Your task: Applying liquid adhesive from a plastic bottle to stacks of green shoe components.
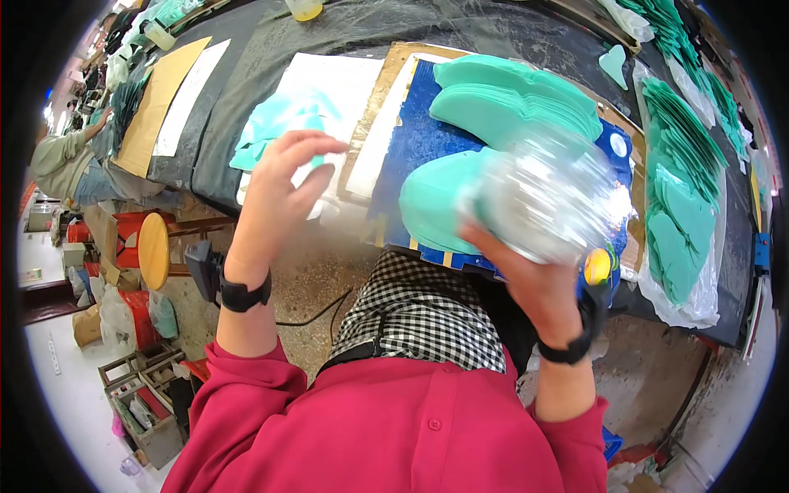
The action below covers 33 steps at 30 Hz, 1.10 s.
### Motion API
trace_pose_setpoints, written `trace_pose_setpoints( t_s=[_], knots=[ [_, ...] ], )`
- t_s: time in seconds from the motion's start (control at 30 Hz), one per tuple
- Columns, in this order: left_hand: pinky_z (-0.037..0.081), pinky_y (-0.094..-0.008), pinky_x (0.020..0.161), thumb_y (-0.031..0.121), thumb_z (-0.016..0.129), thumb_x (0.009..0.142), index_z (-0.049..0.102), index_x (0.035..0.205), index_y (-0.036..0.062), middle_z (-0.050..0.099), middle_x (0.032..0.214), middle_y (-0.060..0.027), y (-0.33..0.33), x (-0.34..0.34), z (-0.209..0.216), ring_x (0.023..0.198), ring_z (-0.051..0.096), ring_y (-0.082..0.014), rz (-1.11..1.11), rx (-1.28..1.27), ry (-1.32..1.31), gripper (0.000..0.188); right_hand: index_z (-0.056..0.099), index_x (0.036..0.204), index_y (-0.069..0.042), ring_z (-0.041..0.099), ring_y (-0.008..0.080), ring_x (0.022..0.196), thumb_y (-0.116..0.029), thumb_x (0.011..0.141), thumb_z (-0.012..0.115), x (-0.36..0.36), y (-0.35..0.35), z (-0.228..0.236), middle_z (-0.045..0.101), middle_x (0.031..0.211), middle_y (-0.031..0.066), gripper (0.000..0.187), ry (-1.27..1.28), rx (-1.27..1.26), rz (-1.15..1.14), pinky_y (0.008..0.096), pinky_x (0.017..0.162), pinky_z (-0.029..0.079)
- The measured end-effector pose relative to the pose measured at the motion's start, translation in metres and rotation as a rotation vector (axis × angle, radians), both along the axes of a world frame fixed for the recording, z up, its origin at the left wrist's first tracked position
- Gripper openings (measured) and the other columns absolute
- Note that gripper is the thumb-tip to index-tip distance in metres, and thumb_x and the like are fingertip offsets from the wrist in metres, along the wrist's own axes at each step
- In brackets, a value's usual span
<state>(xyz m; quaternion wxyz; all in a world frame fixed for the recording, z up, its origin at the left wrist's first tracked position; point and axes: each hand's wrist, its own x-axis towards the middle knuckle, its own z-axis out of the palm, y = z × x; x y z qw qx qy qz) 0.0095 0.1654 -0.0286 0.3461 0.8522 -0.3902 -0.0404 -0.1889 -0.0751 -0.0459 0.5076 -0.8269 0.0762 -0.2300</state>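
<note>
My right hand (534, 279) grips a clear, shiny, rounded thing (551, 197), smeared by motion; it looks like a plastic container, but its kind does not show. Below it, a mint-green sole-shaped sheet (434, 197) lies on a blue board (417, 94), partly covered by the shiny thing. Just beyond, a fanned stack of similar green pieces (518, 100) rests on the same board. My left hand (282, 182) hangs in the air, thumb and fingers apart and nothing visible between them. Close to its fingers, loose light-green pieces (275, 123) lie on white paper (349, 78).
More green pieces (678, 181) lie in overlapping rows on plastic at the right. A yellow round thing (597, 267) sits by the board's near right corner. Cardboard (168, 103) lies on the black-covered table (246, 82) at left. A wooden stool (154, 251) and another person (66, 160) are farther left.
</note>
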Motion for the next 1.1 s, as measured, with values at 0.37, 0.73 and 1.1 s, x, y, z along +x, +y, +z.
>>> trace_pose_setpoints(
  t_s=[0.37, 0.73, 1.1],
  knots=[
    [0.039, -0.0446, 0.113, 0.023, 0.076, 0.087, 0.063, 0.134, 0.0108, 0.054, 0.14, -0.0191, -0.134, 0.025, -0.02, 0.132, 0.049, -0.0369, -0.035, -0.033, -0.241, 0.051, 0.056, 0.138, -0.002, 0.063, 0.0188, 0.11, 0.001, 0.086, 0.081, -0.078, -0.02, 0.006, 0.063, 0.127, 0.0084, 0.057, 0.018, -0.124, -0.388, 0.0332, 0.092, 0.054],
    [0.029, -0.0552, 0.119, 0.04, 0.087, 0.076, 0.046, 0.154, 0.021, 0.035, 0.157, -0.022, -0.193, 0.019, -0.041, 0.146, 0.031, -0.0427, -0.075, 0.091, -0.407, 0.089, 0.059, 0.134, 0.001, 0.064, 0.0208, 0.115, 0.002, 0.089, 0.074, -0.136, -0.071, -0.003, 0.066, 0.126, 0.0098, 0.048, -0.136, 0.562, -0.675, 0.0378, 0.104, 0.05],
    [0.037, -0.0485, 0.114, 0.038, 0.085, 0.079, 0.05, 0.145, 0.0146, 0.049, 0.146, -0.0185, -0.186, -0.011, -0.002, 0.135, 0.046, -0.0378, -0.232, -0.1, -0.373, 0.079, 0.037, 0.155, -0.001, 0.05, 0.0302, 0.137, -0.02, 0.09, 0.08, -0.18, -0.069, -0.016, 0.053, 0.147, 0.0192, 0.08, -0.487, 0.765, -0.805, 0.048, 0.119, 0.037]
  ],
)
